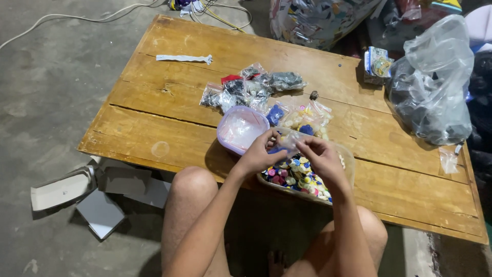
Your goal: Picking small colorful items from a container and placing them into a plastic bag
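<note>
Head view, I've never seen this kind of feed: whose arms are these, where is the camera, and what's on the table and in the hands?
There is no machine. A person wears the camera on their head, so you look down along their own bare arms. The left hand and right hand together pinch a small clear bag. Under them a clear tub holds many coloured round pieces. On the wooden table also lie a pale lid, small filled bags, a paper strip and a big plastic bag.

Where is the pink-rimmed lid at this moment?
In the head view the pink-rimmed lid lies on the wooden table, just beyond the left hand and left of the clear tub of coloured buttons.
</note>
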